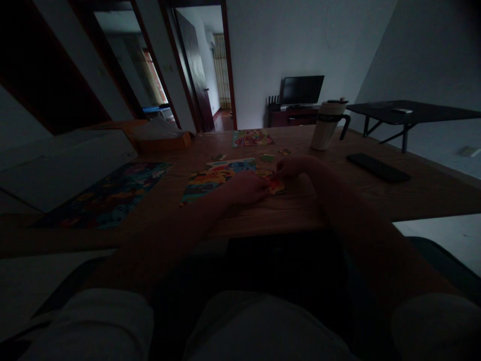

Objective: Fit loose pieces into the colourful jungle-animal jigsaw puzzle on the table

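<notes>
On the wooden table lies a partly joined, colourful jigsaw puzzle (205, 183). My left hand (250, 188) rests over its right part, fingers curled at a reddish-yellow puzzle piece (277, 187). From the right, my right hand (292, 166) reaches to the same piece with its fingers bent together on the upper edge. Dim light hides the fingertips. Beyond my hands are a few loose pieces: a green one (267, 157), a patterned one (285, 151) and another one (219, 157) to the left. Farther back lies a colourful picture sheet (253, 138).
A dark patterned sheet (108, 195) covers the table's left side, near an orange box (165, 143) holding white material. To the right stand a pale jug with a black handle (326, 128) and a flat black object (378, 167). A black folding table (421, 111) is beyond.
</notes>
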`<act>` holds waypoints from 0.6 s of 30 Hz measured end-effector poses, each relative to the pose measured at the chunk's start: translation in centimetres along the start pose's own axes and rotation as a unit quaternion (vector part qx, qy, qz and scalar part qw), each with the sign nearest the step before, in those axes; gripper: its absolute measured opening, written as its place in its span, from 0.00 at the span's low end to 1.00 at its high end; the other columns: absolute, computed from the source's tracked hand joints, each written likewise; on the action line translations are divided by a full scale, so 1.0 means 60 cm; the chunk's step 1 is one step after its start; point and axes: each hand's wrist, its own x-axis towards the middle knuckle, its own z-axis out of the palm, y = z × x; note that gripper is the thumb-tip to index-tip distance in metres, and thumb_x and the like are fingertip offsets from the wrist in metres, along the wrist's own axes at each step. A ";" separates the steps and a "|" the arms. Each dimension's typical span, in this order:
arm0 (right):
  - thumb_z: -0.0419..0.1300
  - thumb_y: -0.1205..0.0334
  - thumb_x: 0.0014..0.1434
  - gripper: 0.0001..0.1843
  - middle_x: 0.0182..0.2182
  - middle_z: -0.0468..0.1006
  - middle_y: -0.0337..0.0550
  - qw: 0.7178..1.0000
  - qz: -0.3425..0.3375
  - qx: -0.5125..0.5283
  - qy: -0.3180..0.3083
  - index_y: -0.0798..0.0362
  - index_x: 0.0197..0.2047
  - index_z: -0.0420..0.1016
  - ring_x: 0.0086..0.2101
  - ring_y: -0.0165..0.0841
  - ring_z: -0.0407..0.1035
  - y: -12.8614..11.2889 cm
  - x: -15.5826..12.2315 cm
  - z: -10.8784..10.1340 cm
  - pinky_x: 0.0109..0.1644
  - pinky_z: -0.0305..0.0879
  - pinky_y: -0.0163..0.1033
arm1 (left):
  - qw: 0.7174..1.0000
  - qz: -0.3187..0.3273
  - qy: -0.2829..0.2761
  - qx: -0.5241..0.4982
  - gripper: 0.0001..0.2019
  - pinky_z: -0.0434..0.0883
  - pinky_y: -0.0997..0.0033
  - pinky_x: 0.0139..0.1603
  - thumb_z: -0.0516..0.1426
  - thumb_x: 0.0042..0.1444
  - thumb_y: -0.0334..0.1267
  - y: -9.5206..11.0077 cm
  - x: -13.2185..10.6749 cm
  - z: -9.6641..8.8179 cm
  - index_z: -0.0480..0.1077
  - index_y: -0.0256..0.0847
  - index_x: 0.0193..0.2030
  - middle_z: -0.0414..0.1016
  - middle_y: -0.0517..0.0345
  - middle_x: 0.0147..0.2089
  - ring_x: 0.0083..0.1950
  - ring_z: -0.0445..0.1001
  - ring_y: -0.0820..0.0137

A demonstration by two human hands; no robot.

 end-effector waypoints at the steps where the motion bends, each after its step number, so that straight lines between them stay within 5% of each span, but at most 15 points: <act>1: 0.75 0.34 0.48 0.29 0.24 0.72 0.41 1.000 0.002 -0.002 0.000 0.53 0.32 0.77 0.24 0.30 0.64 0.000 0.000 0.000 0.27 0.59 0.36 | 1.000 -0.001 -0.001 0.004 0.17 0.71 0.61 0.57 0.51 0.70 0.44 0.000 -0.001 -0.002 0.81 0.43 0.49 0.83 0.51 0.48 0.50 0.80 0.59; 7: 0.77 0.36 0.47 0.28 0.25 0.75 0.42 1.000 0.019 0.019 0.017 0.52 0.33 0.77 0.25 0.31 0.68 -0.003 -0.004 0.003 0.28 0.64 0.36 | 1.000 -0.014 0.003 0.014 0.17 0.71 0.63 0.58 0.51 0.71 0.43 0.000 -0.005 -0.003 0.81 0.43 0.49 0.83 0.51 0.49 0.51 0.79 0.60; 13: 0.74 0.34 0.51 0.28 0.26 0.79 0.46 0.995 0.033 0.077 -0.050 0.53 0.32 0.76 0.26 0.34 0.74 -0.017 -0.013 0.009 0.29 0.71 0.37 | 1.000 -0.019 0.006 0.008 0.17 0.71 0.62 0.58 0.52 0.70 0.43 0.001 -0.009 -0.004 0.79 0.43 0.54 0.82 0.50 0.51 0.53 0.78 0.59; 18: 0.68 0.34 0.59 0.30 0.31 0.82 0.48 0.996 0.051 0.041 -0.066 0.55 0.42 0.80 0.31 0.36 0.78 -0.026 -0.015 0.008 0.33 0.75 0.37 | 0.999 -0.042 0.026 0.023 0.23 0.71 0.61 0.56 0.57 0.68 0.51 0.013 -0.007 0.003 0.73 0.46 0.65 0.78 0.49 0.58 0.56 0.77 0.56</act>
